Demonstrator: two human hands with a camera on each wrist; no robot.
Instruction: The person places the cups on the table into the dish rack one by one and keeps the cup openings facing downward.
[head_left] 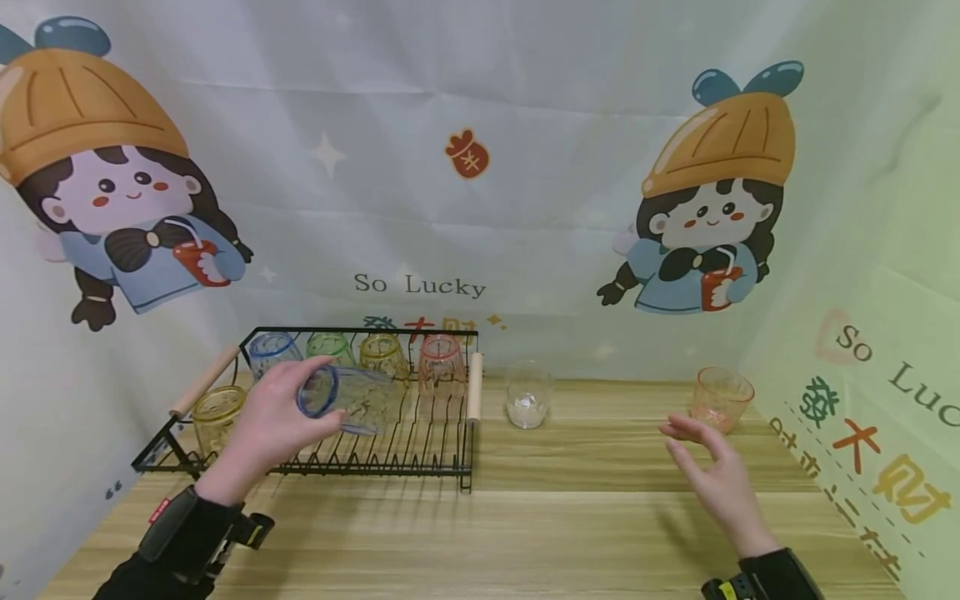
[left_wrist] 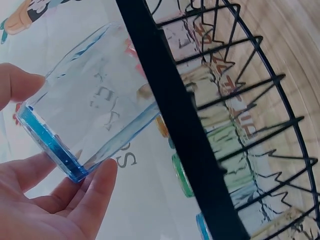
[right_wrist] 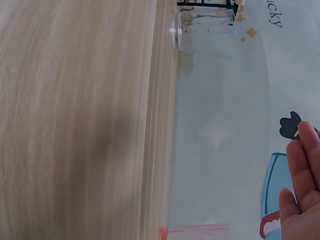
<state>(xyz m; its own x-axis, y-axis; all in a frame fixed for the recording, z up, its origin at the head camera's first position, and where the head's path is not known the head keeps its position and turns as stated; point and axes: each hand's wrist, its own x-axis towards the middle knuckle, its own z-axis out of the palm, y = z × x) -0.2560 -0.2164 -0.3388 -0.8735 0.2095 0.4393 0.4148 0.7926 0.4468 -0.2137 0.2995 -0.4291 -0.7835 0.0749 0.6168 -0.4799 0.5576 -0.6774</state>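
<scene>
The left hand (head_left: 273, 415) grasps a blue glass (head_left: 352, 402) by its blue-ringed end, thumb and fingers about it, above the rack (head_left: 375, 472). The glass reaches out to the right of that hand, its long axis nearly level, running roughly along the rack's front edge. The right hand (head_left: 720, 487) is well apart from it, fingers loose and holding nothing, near an orange glass (head_left: 723, 392) by the back right corner of the desk (head_left: 525, 542). Four coloured glasses (head_left: 384, 357) line the rack's back edge, and a yellow glass (head_left: 216, 415) sits by its left end; bare wires show from there to the wooden handle (head_left: 475, 387) on the right edge, beyond which stands a clear glass (head_left: 528, 402).
</scene>
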